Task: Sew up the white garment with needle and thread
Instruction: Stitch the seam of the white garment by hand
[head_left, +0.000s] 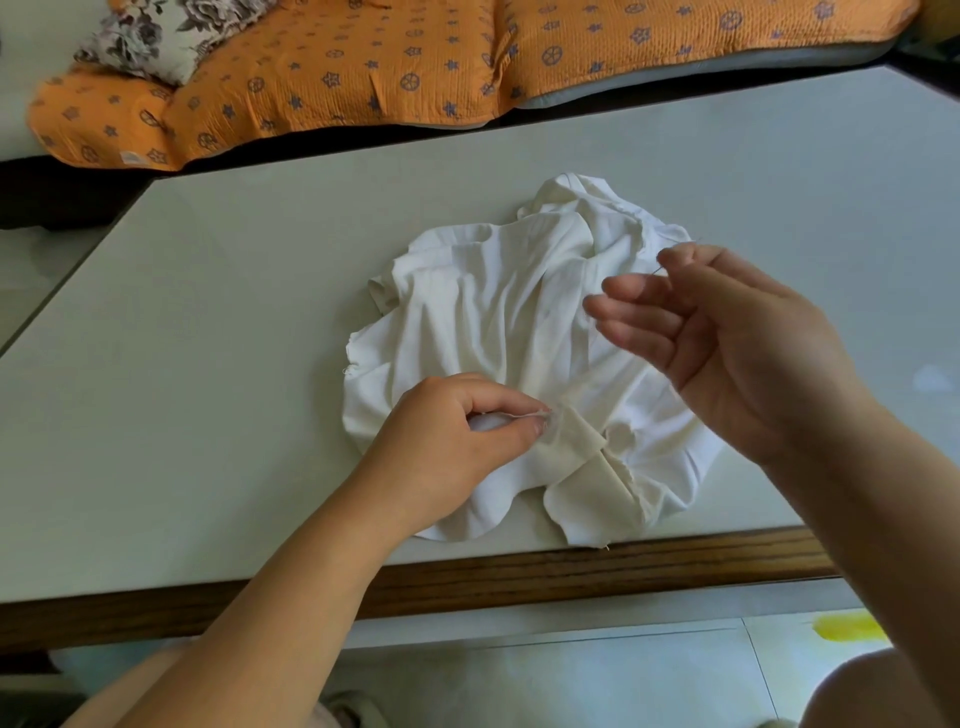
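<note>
Wood trim (519, 571) borders the near edge of the pale table (208, 322). Left hand (452, 441) rests on the white garment (493, 312), thumb and forefinger pinching a folded seam near its front hem. The garment lies crumpled at table centre, its front edge reaching the trim. Right hand (727, 343) hangs raised over the garment's right side, thumb and forefinger gripping a needle (661, 269), other fingers loosely spread. Hands are well apart. Beyond the table: orange patterned sofa cover (363, 67), floral cushion (150, 36).
</note>
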